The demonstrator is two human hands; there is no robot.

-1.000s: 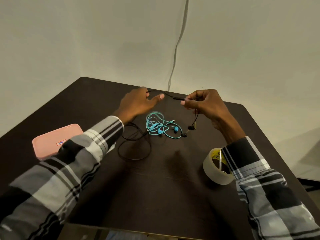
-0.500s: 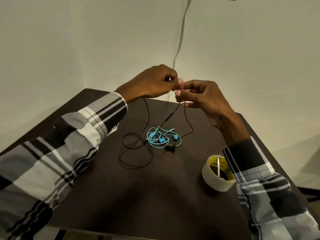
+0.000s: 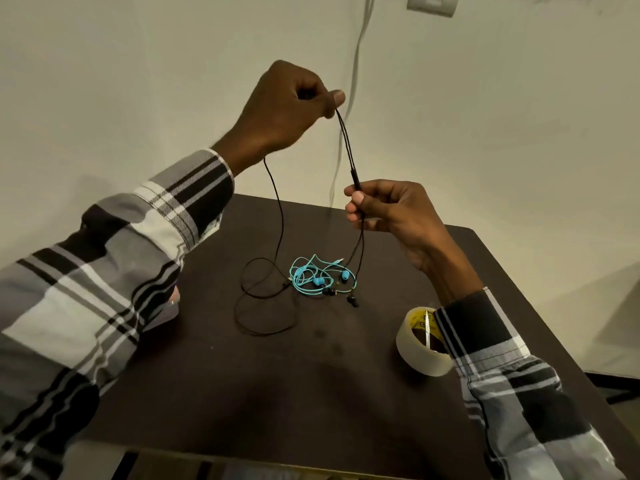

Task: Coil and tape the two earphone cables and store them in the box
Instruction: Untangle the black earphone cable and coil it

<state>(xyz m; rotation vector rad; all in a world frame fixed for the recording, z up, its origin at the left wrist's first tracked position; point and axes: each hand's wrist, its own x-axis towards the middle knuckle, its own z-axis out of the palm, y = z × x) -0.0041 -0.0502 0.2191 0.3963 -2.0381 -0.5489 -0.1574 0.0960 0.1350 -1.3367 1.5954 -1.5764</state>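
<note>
- Step in hand, by judgement: straightening the black earphone cable [image 3: 277, 216] ahead of coiling; no coil formed, no tape applied, nothing stored.
- Left hand [image 3: 287, 109]: raised high above the blue earphones [image 3: 313, 277], fingers curled, thumb and forefinger pinching the black cable at a doubled-over bend.
- Right hand [image 3: 388, 211]: lower, above and right of the blue earphones, fingertips pinching the cable just under its slim inline remote [image 3: 356, 180].
- Black cable: thin, matte, limp; two strands hang from the right hand to black earbuds [image 3: 352, 301] lying just right of the blue earphones; one long strand drops from the left hand into loose loops on the surface [image 3: 311, 393], just left of them.
- Blue earphones: glossy turquoise cord in a loose tangle, rounded buds, untouched.
- Tape roll [image 3: 420, 344]: clear tape on a yellow-printed core, upright ring, right and nearer than the blue earphones, partly behind the right sleeve.
- Box: only a pale corner shows behind the left sleeve, if that is it; cannot tell.
- Next move, by judgement: wind the slack into even loops without snagging the blue tangle.
</note>
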